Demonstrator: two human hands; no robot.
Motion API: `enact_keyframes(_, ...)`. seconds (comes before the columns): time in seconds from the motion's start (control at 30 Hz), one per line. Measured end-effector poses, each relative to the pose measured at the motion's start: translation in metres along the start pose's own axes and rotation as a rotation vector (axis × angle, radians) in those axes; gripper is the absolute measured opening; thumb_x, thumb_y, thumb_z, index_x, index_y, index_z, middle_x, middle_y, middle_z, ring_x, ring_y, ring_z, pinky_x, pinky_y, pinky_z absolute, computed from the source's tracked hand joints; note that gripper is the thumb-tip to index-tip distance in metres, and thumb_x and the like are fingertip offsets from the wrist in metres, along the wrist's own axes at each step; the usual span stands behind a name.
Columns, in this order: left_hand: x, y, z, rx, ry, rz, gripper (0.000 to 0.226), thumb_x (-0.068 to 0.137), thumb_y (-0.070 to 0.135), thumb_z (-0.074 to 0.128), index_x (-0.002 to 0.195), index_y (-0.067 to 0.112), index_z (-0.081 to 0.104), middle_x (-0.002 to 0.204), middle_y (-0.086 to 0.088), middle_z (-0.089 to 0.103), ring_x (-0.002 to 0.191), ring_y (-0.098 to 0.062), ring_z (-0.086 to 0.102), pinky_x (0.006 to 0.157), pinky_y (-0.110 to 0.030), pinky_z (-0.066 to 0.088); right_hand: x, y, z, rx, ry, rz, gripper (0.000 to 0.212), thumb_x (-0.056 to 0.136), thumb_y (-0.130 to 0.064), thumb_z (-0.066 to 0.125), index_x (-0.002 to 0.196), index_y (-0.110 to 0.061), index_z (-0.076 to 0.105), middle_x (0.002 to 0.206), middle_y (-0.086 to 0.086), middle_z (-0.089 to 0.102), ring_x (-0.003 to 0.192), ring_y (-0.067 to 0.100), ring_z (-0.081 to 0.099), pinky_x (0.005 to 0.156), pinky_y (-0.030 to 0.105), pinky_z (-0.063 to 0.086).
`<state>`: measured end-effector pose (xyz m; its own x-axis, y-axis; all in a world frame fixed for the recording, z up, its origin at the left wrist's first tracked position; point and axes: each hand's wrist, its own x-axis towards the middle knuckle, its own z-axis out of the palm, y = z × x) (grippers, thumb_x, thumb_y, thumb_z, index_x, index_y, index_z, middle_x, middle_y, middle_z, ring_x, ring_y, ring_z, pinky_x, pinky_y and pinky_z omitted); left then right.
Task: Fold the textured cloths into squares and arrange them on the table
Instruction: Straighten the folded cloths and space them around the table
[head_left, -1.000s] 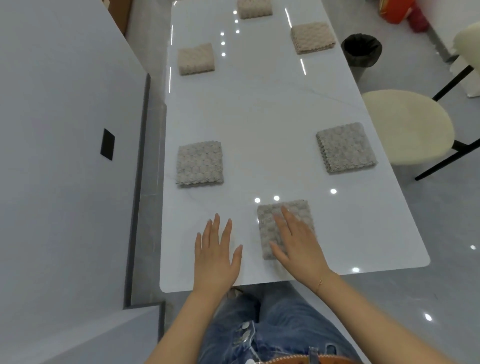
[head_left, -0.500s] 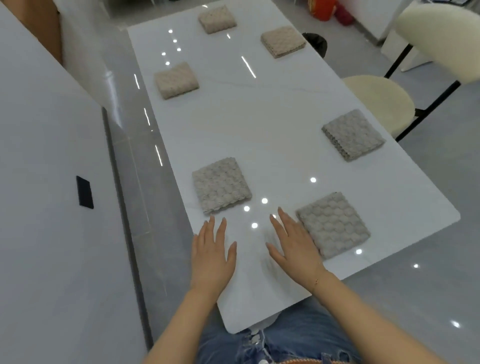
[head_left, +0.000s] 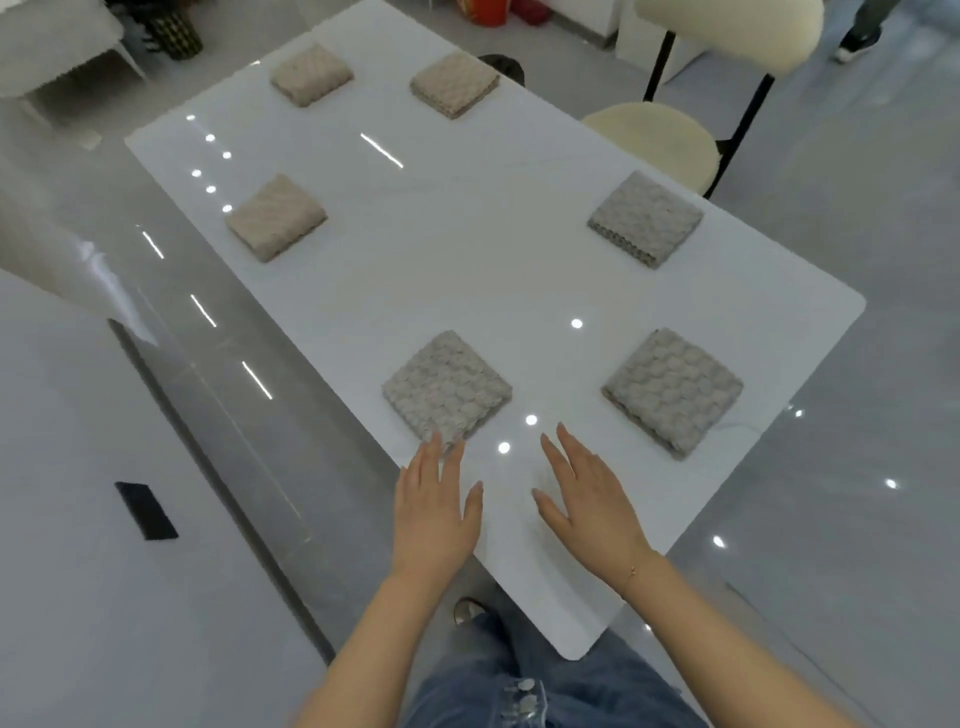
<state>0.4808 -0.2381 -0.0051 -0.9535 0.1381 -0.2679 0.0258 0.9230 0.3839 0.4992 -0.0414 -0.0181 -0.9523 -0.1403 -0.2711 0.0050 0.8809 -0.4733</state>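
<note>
Six folded cloths lie as squares on the white table (head_left: 467, 270), well apart from one another: three grey ones at the near end (head_left: 447, 388), (head_left: 672, 391), (head_left: 645, 218) and three beige ones farther off (head_left: 276, 216), (head_left: 311, 74), (head_left: 454, 82). The left hand (head_left: 435, 512) is flat with straight fingers, its grip open and holding nothing, fingertips at the edge of the nearest grey cloth. The right hand (head_left: 587, 499) is also spread open over bare table, holding nothing. A black bin (head_left: 506, 66) stands beyond the table; its contents cannot be seen.

— Bright or dim?
— Bright, even overhead light — lamp glare dots and streaks on the glossy table (head_left: 467, 270), faint shadows.
— Sharp?
— Slightly soft, with wide-angle bending at the edges.
</note>
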Motion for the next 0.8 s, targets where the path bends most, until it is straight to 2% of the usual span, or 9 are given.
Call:
enact_keyframes(0.17, 0.027, -0.008, -0.018, 0.075, -0.075, 0.110, 0.070, 0.089, 0.054, 0.015, 0.148, 0.019, 0.028, 0.157, -0.007, 0.018, 0.144, -0.024, 0.019, 0.118, -0.039, 0.013, 0.012, 0.004, 0.006, 0.074, 0.035, 0.111, 0.072, 0.089, -0.056, 0.011, 0.152, -0.020, 0.008, 0.160, 0.004, 0.003, 0.146, 0.019, 0.014, 0.120, 0.037, 0.013)
enact_keyframes(0.23, 0.041, -0.011, -0.023, 0.099, -0.122, 0.142, 0.062, 0.094, 0.048, 0.024, 0.148, 0.018, 0.028, 0.158, -0.007, 0.018, 0.143, -0.025, 0.020, 0.118, -0.039, 0.015, 0.009, -0.001, 0.009, 0.108, 0.047, 0.156, 0.074, 0.088, -0.057, 0.008, 0.152, -0.021, 0.007, 0.160, 0.003, 0.002, 0.146, 0.018, 0.012, 0.120, 0.034, 0.010)
enact_keyframes(0.33, 0.069, -0.010, -0.032, 0.122, -0.115, 0.234, 0.056, 0.094, 0.039, 0.037, 0.143, 0.013, 0.039, 0.153, -0.012, 0.030, 0.137, -0.032, 0.034, 0.111, -0.043, 0.027, 0.005, -0.010, 0.015, 0.146, 0.048, 0.231, 0.075, 0.085, -0.058, 0.005, 0.151, -0.023, 0.003, 0.160, 0.000, -0.001, 0.147, 0.016, 0.009, 0.118, 0.027, 0.002)
enact_keyframes(0.4, 0.091, -0.012, -0.034, 0.160, -0.164, 0.300, 0.053, 0.094, 0.030, 0.047, 0.143, 0.011, 0.039, 0.153, -0.014, 0.031, 0.137, -0.034, 0.034, 0.110, -0.044, 0.028, 0.007, -0.017, 0.019, 0.147, 0.053, 0.281, 0.078, 0.082, -0.059, 0.001, 0.151, -0.023, 0.001, 0.160, 0.000, -0.002, 0.147, 0.016, 0.008, 0.116, 0.026, -0.001)
enact_keyframes(0.5, 0.128, -0.016, -0.036, 0.211, -0.238, 0.423, 0.053, 0.091, 0.029, 0.041, 0.140, 0.008, 0.043, 0.148, -0.018, 0.037, 0.134, -0.036, 0.039, 0.107, -0.046, 0.033, 0.015, -0.031, 0.029, 0.137, 0.051, 0.384, 0.082, 0.078, -0.061, -0.004, 0.151, -0.022, -0.002, 0.160, -0.001, -0.005, 0.147, 0.014, 0.004, 0.115, 0.023, -0.004)
enact_keyframes(0.57, 0.153, -0.020, -0.039, 0.255, -0.279, 0.541, 0.056, 0.089, 0.031, 0.037, 0.140, 0.009, 0.042, 0.149, -0.017, 0.035, 0.136, -0.033, 0.038, 0.109, -0.043, 0.031, 0.026, -0.044, 0.035, 0.153, 0.094, 0.462, 0.074, 0.086, -0.059, 0.003, 0.151, -0.022, -0.001, 0.159, -0.002, -0.006, 0.147, 0.013, 0.004, 0.115, 0.023, -0.003)
enact_keyframes(0.63, 0.178, -0.027, -0.043, 0.317, -0.374, 0.655, 0.054, 0.094, 0.027, 0.043, 0.145, 0.014, 0.032, 0.156, -0.011, 0.022, 0.143, -0.025, 0.023, 0.115, -0.035, 0.020, 0.040, -0.062, 0.042, 0.181, 0.151, 0.544, 0.063, 0.099, -0.049, 0.021, 0.151, -0.021, 0.001, 0.160, -0.001, -0.005, 0.147, 0.013, 0.005, 0.116, 0.024, -0.001)
enact_keyframes(0.7, 0.201, -0.035, -0.049, 0.357, -0.416, 0.784, 0.055, 0.095, 0.025, 0.045, 0.146, 0.017, 0.028, 0.158, -0.009, 0.017, 0.145, -0.022, 0.017, 0.117, -0.033, 0.015, 0.053, -0.086, 0.052, 0.246, 0.241, 0.645, 0.060, 0.101, -0.040, 0.032, 0.151, -0.019, 0.007, 0.160, 0.000, -0.001, 0.147, 0.014, 0.008, 0.118, 0.025, 0.004)
enact_keyframes(0.8, 0.222, -0.048, -0.063, 0.390, -0.478, 0.902, 0.056, 0.094, 0.027, 0.048, 0.146, 0.020, 0.028, 0.158, -0.007, 0.017, 0.145, -0.023, 0.016, 0.116, -0.035, 0.014, 0.066, -0.122, 0.068, 0.338, 0.357, 0.758, 0.060, 0.100, -0.039, 0.037, 0.151, -0.016, 0.015, 0.159, 0.003, 0.006, 0.146, 0.016, 0.014, 0.118, 0.025, 0.009)
